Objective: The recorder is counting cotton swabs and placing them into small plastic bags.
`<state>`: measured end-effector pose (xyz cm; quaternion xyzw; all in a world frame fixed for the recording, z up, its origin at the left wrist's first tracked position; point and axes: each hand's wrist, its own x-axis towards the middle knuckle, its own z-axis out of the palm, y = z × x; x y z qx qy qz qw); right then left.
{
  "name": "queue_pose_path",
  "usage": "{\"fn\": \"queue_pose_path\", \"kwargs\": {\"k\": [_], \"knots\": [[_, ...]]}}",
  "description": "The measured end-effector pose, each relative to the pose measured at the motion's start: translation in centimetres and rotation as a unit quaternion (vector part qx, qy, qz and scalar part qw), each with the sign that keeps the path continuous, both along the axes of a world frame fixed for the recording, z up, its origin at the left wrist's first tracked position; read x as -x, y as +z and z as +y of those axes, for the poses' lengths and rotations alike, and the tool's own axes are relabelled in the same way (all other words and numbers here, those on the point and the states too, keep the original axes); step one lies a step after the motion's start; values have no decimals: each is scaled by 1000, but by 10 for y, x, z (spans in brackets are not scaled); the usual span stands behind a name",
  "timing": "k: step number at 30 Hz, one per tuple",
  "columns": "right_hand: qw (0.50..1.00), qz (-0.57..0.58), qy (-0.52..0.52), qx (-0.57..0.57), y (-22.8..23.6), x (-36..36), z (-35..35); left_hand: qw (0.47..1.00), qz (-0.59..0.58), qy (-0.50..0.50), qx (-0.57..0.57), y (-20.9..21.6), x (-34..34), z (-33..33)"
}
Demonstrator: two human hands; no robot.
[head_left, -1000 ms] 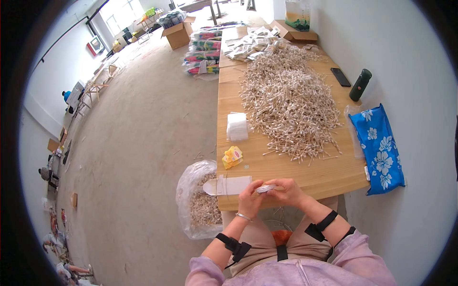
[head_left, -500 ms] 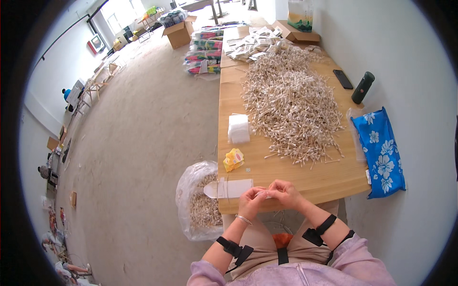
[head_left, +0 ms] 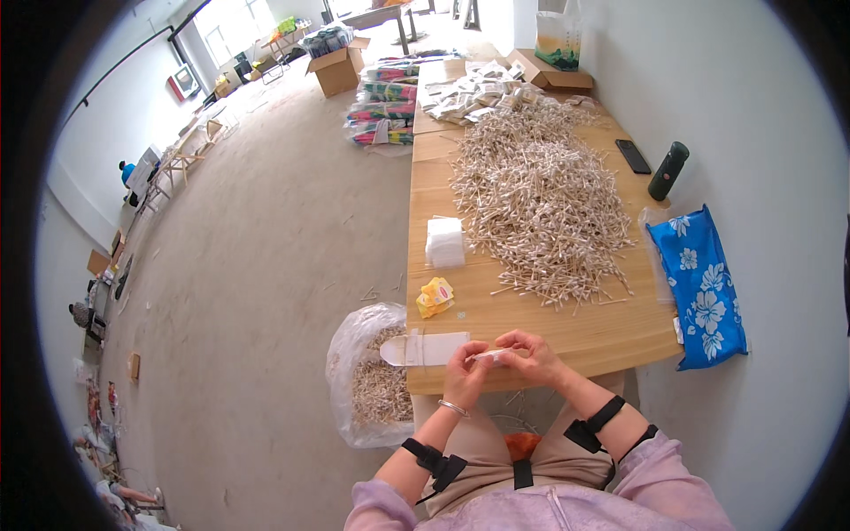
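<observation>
I see left hand [head_left: 462, 376] and right hand [head_left: 529, 358] close together, fingers mostly closed, both pinching one small white packet [head_left: 489, 355] between them. Packet sits at 6 o'clock on the wooden surface [head_left: 567, 332], by its near edge. Left angles in from 7 o'clock, right from 4. White tray [head_left: 445, 348] just beside left, at 9; swab pile [head_left: 549, 208] at 1. Bare wood at 2.
</observation>
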<state>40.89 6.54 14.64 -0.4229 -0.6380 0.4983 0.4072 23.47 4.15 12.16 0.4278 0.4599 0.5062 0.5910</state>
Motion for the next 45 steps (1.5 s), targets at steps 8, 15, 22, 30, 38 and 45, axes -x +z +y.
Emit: {"fn": "queue_pose_path", "kwargs": {"k": [8, 15, 22, 30, 38, 45], "knots": [[975, -105, -4, -197, 6, -6, -4, 920, 280, 84, -260, 20, 6, 1], [952, -166, -26, -256, 11, -7, -6, 875, 364, 63, -313, 22, 8, 1], [997, -36, -48, -53, 13, -1, -13, 982, 176, -18, -67, 2, 9, -4], [999, -17, 0, 49, -22, 0, -6, 961, 261, -28, -87, 11, 2, -3], [1000, -2, -11, -5, 13, 4, -7, 971, 181, 43, -148, 11, 3, 0], [997, -32, -25, -62, 4, 1, -7, 986, 127, 1, -111, 10, 8, 0]]}}
